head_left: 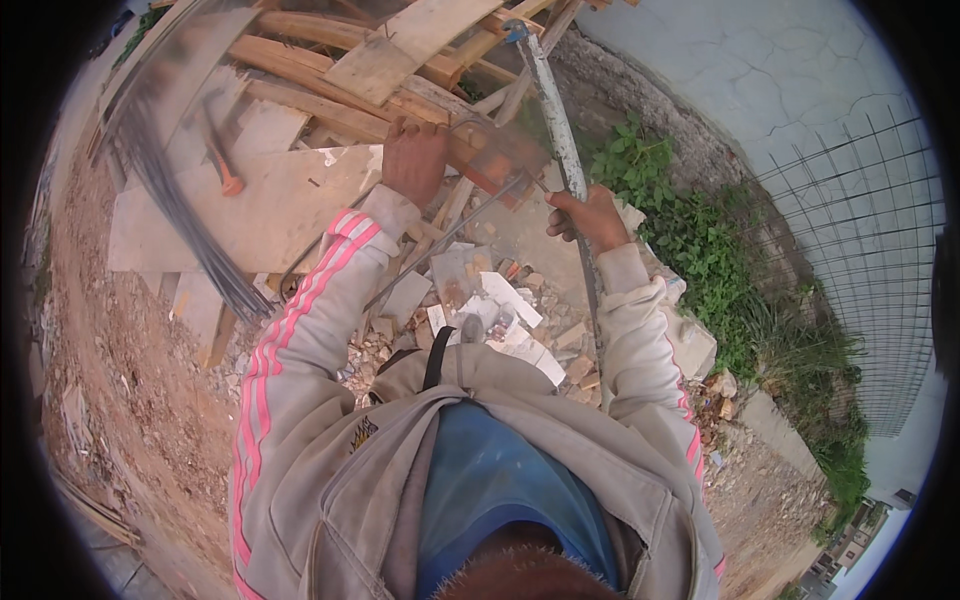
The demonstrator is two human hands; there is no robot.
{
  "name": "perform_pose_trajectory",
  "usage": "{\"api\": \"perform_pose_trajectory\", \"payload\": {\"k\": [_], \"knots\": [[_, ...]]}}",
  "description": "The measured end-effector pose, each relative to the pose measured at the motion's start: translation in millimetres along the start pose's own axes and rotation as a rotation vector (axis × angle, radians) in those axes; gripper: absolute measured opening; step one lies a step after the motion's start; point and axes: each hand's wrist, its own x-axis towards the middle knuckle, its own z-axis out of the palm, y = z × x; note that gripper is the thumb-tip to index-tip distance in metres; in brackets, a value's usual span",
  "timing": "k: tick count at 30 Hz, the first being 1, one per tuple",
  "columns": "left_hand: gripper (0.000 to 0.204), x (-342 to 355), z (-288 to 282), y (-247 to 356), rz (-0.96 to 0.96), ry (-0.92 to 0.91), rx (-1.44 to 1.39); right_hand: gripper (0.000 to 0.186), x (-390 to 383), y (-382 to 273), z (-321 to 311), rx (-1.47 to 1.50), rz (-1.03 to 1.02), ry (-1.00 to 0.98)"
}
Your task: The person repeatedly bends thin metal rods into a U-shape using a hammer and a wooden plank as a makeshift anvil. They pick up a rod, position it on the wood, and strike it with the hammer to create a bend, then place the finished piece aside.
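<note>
My left hand [415, 160] is closed in a fist around a bent steel rod, beside a reddish metal block [495, 165] fixed on timber. A long straight steel rod [440, 240] slants from the block toward my left forearm. On the block's right side, my right hand [592, 220] is closed, its thumb and fingers at the end of a thin steel rod [541, 184]; the exact grip is partly hidden. A long, paint-worn whitish pole [553, 110] with a blue tip runs down to my right hand and passes behind it.
A hammer with an orange handle end [231, 185] lies on a plywood board [240, 225] at left, near a bundle of steel bars [180, 205]. Stacked planks [310, 65] lie beyond. Below is broken rubble [510, 310]. Weeds [700, 240] and wire mesh [860, 240] line the right wall.
</note>
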Motion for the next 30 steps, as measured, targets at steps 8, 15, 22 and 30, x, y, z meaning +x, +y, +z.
{"api": "perform_pose_trajectory", "payload": {"k": [8,15,22,30], "knots": [[0.025,-3,13,-13,0.057,0.036,-0.025,0.027,3,2,-1,0.044,0.013,-0.055],[0.023,-2,18,-16,0.06,0.055,-0.082,0.03,-10,-4,-4,0.0,-0.054,0.018],[0.029,-2,17,-14,0.001,-0.033,-0.067,0.033,-77,21,-78,-0.326,-0.16,0.215],[0.029,-6,24,-14,-0.004,0.034,-0.001,0.035,-113,94,-145,-0.65,-0.199,0.28]]}}
